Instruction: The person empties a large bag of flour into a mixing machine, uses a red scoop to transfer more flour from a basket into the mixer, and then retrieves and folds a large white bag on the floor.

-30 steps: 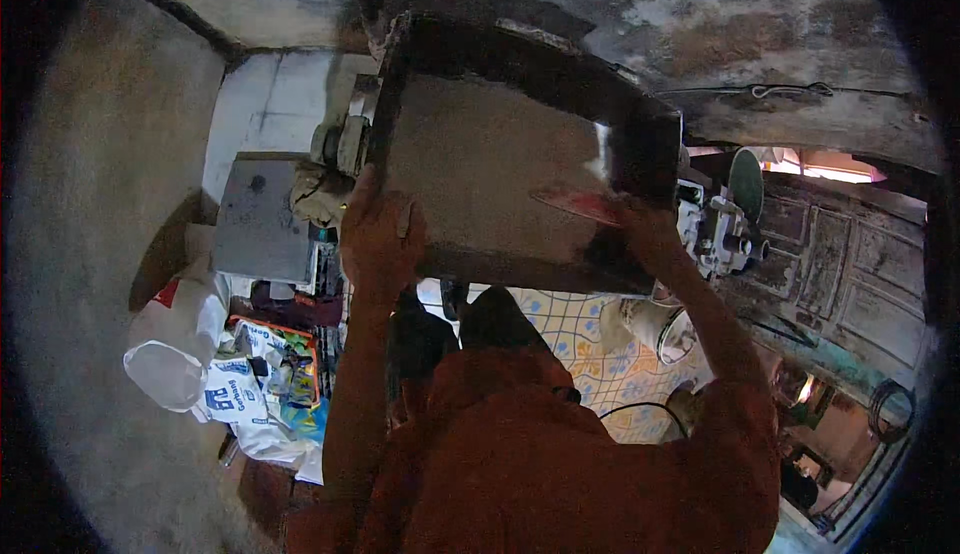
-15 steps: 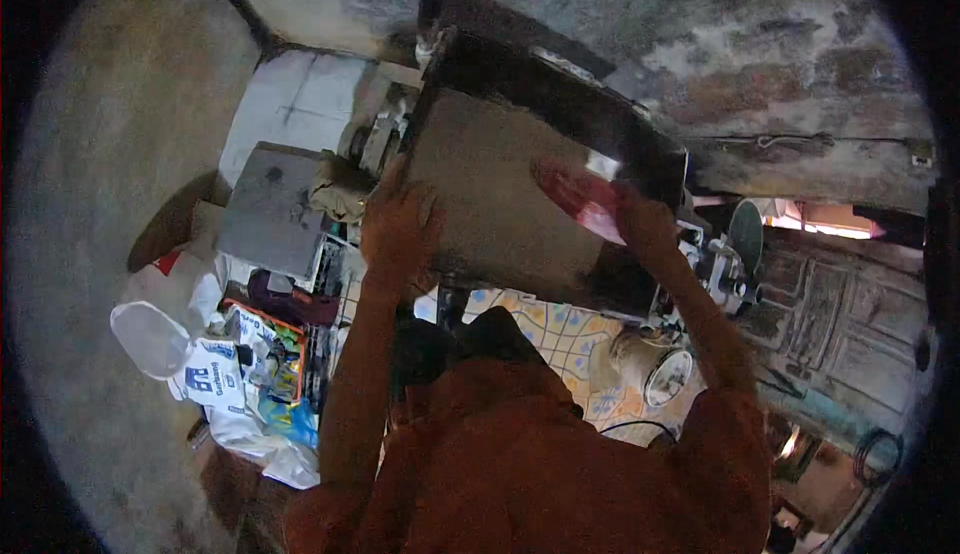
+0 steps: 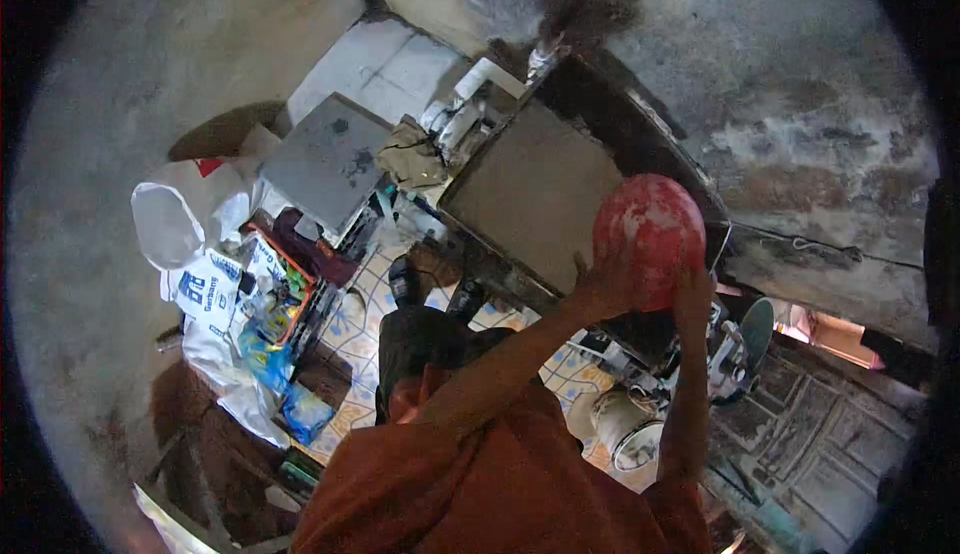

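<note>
We hold a red bowl (image 3: 650, 239) overhead, left hand (image 3: 598, 289) and right hand (image 3: 692, 296) clamped on its rim beside the tilted tray (image 3: 535, 189); a slip could drop it onto the tiled floor (image 3: 365, 324).

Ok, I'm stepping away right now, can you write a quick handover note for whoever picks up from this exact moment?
Left hand: raised, cupping the left underside of the red round bowl.
Right hand: raised, gripping the bowl's right underside.
The bowl is held up in both hands in front of the dark rectangular tray, which holds a flat grey fill.
Done: bowl is lifted and in hand; what is inside it cannot be seen.
Left: the bowl is not yet set down anywhere. Clutter, a grey board and a white pot lie below.
</note>
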The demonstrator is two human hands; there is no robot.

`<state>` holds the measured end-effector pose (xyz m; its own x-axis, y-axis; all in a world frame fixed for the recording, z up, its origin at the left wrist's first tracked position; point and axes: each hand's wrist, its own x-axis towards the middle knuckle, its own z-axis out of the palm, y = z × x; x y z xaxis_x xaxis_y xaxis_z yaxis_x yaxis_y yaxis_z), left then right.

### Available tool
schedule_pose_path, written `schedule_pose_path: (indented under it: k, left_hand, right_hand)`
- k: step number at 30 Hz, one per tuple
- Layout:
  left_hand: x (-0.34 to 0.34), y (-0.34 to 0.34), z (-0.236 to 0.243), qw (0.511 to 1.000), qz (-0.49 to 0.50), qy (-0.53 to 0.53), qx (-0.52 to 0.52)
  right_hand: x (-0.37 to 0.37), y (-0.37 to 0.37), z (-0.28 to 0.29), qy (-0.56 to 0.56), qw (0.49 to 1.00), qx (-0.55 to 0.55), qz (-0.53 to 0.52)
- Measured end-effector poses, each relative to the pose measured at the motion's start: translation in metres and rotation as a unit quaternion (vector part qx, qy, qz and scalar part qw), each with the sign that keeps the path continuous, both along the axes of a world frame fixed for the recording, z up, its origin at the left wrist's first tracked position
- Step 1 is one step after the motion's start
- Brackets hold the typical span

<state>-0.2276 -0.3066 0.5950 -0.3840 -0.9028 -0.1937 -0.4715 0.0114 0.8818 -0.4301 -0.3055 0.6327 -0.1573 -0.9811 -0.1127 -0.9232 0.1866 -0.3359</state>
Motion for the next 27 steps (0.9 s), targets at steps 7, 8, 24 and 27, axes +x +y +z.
schedule_pose_path:
  k: [7, 8, 24, 27]
  left_hand:
    - [0.027, -0.04, -0.027, 0.97, 0.176, -0.02, -0.164]
    - [0.038, -0.053, -0.024, 0.96, 0.202, -0.037, -0.188]
    - [0.094, -0.125, 0.026, 0.98, 0.045, 0.052, -0.187]
    - [0.084, -0.13, 0.03, 0.983, 0.035, 0.069, -0.164]
  right_hand:
    - [-0.024, -0.011, 0.011, 0.014, 0.992, -0.105, 0.068]
    - [-0.028, -0.017, 0.011, -0.044, 0.996, -0.051, 0.063]
    - [0.088, -0.065, 0.037, 0.336, 0.815, -0.45, 0.143]
    - [0.09, -0.075, 0.014, 0.281, 0.873, -0.342, 0.204]
